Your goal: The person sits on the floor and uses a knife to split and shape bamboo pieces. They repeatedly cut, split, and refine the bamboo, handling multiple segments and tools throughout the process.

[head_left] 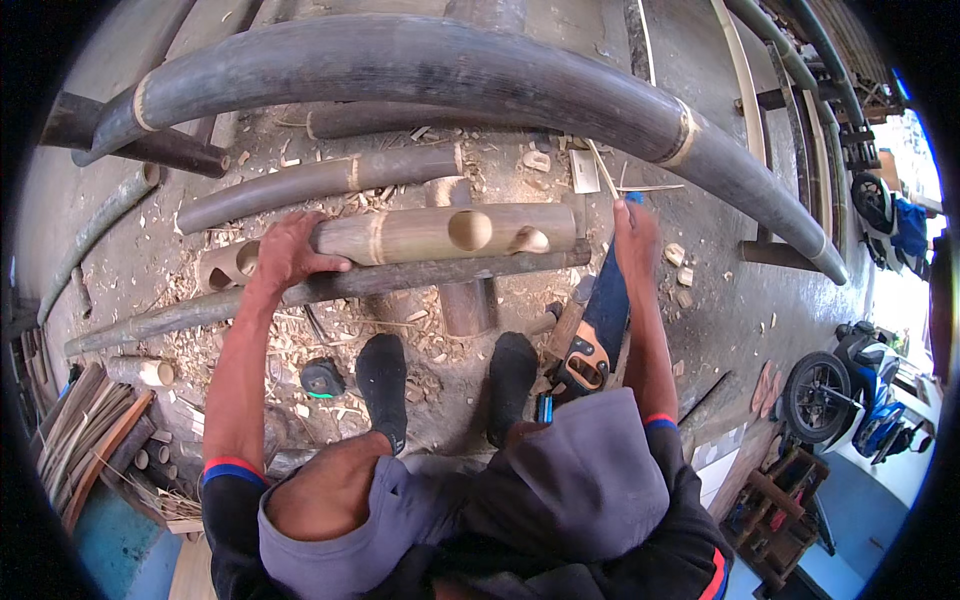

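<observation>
A pale bamboo tube [420, 235] with several round holes cut in its wall lies crosswise in front of me. My left hand [290, 250] grips it left of the middle, thumb stretched along its near side. Past the tube's right end, my right hand [636, 235] is closed, its thumb up. A bit of blue shows at the fingers, and a thin pale strip [602, 168] reaches up beside them; what I hold is mostly hidden. Below that hand lies a handsaw [603, 305] with a dark blade and a wood-coloured grip. A dark bamboo pole [430, 277] runs along the tube's near side.
A thick dark bamboo pole [400, 62] arches across the far side. A shorter pole [320, 187] lies behind the tube. Wood chips cover the floor around my feet, near a tape measure [322, 378]. Split bamboo [85, 430] is piled left; a motorcycle [850, 390] stands right.
</observation>
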{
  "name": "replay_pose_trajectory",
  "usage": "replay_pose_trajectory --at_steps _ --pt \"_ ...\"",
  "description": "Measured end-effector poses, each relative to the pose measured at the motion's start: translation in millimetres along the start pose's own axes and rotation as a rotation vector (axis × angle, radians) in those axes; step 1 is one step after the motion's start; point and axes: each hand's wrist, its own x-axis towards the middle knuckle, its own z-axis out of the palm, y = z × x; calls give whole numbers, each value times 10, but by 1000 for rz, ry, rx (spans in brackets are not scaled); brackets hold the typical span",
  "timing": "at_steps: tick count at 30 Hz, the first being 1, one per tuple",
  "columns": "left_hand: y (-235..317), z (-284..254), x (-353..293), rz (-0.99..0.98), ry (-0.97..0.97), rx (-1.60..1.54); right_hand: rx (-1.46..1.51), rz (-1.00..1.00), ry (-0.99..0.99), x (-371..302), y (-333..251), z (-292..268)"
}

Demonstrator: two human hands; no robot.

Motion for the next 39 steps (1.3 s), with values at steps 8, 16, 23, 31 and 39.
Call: replay_pose_trajectory --at_steps 8,16,23,31,39 --pt "761 313 35 142 463 15 -20 -477 95 -605 -733 -244" --pt "862 508 -396 27 770 -109 -58 -796 30 -765 -1261 290" --pt "747 612 -659 -402 764 -782 -44 -970 3 -838 -1813 618" --pt "410 553 -417 -548 504 -911 -27 -1013 -34 -748 -2261 896" --pt "739 597 -499 -551 534 -1590 -112 -1143 -100 -913 -2493 1178"
